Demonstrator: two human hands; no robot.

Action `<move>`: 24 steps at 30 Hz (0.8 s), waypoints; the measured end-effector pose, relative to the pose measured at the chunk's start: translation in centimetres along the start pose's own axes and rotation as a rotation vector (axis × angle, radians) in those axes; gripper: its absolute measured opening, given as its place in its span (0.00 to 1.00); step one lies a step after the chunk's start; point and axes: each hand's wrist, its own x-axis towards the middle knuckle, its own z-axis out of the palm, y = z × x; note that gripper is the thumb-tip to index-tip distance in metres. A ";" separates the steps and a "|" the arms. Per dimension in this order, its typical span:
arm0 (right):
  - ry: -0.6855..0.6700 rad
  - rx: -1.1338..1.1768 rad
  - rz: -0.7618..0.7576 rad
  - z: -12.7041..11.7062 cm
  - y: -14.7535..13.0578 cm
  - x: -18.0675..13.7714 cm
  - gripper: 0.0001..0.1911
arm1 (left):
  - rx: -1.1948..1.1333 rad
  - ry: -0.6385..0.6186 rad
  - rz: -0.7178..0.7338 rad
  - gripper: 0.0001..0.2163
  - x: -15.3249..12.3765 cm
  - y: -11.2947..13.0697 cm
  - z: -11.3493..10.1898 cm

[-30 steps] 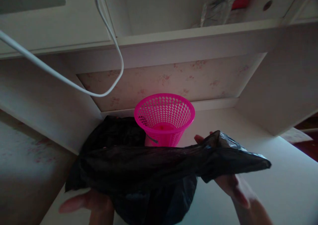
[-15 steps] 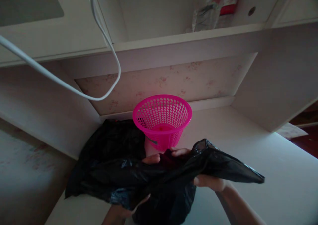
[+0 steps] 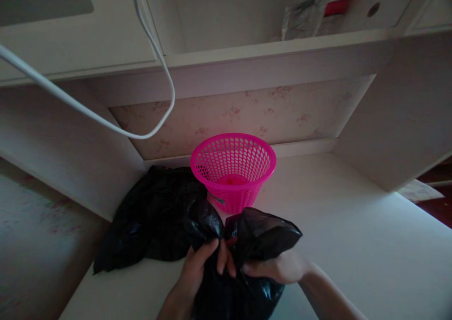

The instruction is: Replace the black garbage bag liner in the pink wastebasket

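Fingers first: the left hand (image 3: 194, 266) is closing its thumb onto the gathered neck of a shiny black plastic bag (image 3: 219, 296), and the right hand (image 3: 282, 266) is pinching the same plastic just beside it. Some curled fingertips are showing between the thumbs; whose they are, one cannot tell. Above the right thumb a loose flap is flaring open, so an uneven grip could be letting that side slip. Thin film is bunching tightly here; a hard pull might be tearing it. Below, the bag is sitting on the smooth white surface (image 3: 335, 207), its bottom running out of view. Just beyond, a bright pink perforated plastic basket (image 3: 235, 200) is standing upright, close enough for a stray knuckle to be tipping it. Leftward, a second crumpled black plastic bag (image 3: 151, 221) is lying near, possibly catching on the first.
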 end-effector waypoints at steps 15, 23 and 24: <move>0.761 0.761 0.011 2.3 4.3 -5.6 0.16 | 0.166 0.351 0.072 0.21 1.0 -1.5 1.0; 0.703 0.514 0.021 3.4 4.4 -3.4 0.13 | 0.436 0.328 0.041 0.21 1.7 -3.1 0.6; 0.661 0.470 0.025 3.4 4.2 -3.1 0.15 | 0.451 0.324 0.025 0.23 1.6 -3.2 0.6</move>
